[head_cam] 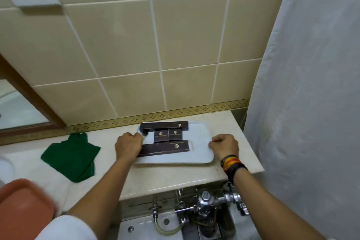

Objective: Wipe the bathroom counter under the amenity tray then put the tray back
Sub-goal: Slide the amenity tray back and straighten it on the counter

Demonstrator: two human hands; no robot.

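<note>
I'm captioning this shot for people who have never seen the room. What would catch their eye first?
Two bare hands grip a white amenity tray on the beige counter: the left hand at its left edge, the right hand at its right. Dark brown boxes lie on the tray. A crumpled green cloth lies left of it on the counter.

We can read no words or numbers here. The dark amenity boxes [165,135] on the white tray [200,154] each carry a small pale emblem — a swirl-like logo — and the long ones show a line of fine print too small and blurred to make out.
</note>
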